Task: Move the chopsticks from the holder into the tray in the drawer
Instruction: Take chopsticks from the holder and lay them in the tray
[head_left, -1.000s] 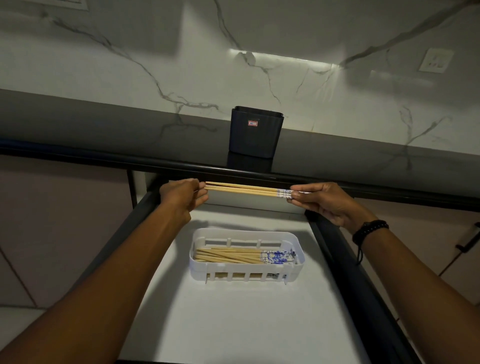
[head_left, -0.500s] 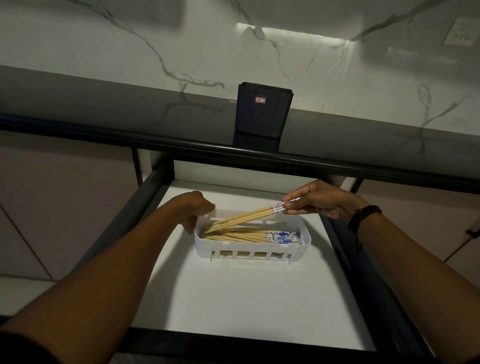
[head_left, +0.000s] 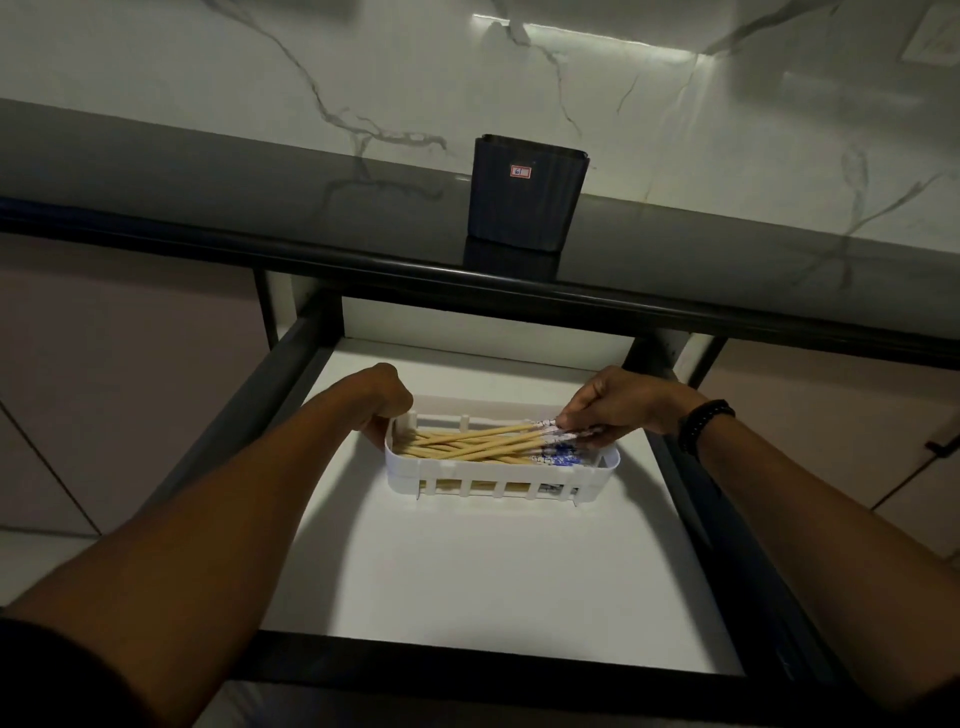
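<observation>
— Down in the open white drawer, where are the pale wooden chopsticks with blue-patterned ends?

— Lying in the white slotted plastic tray. The right hand pinches their patterned ends.

— And the left hand?

— Curled closed against the tray's left end. The dark ribbed holder stands on the dark desk above.

Dim, wide-angle-bowed view; glare strip on backsplash
</observation>
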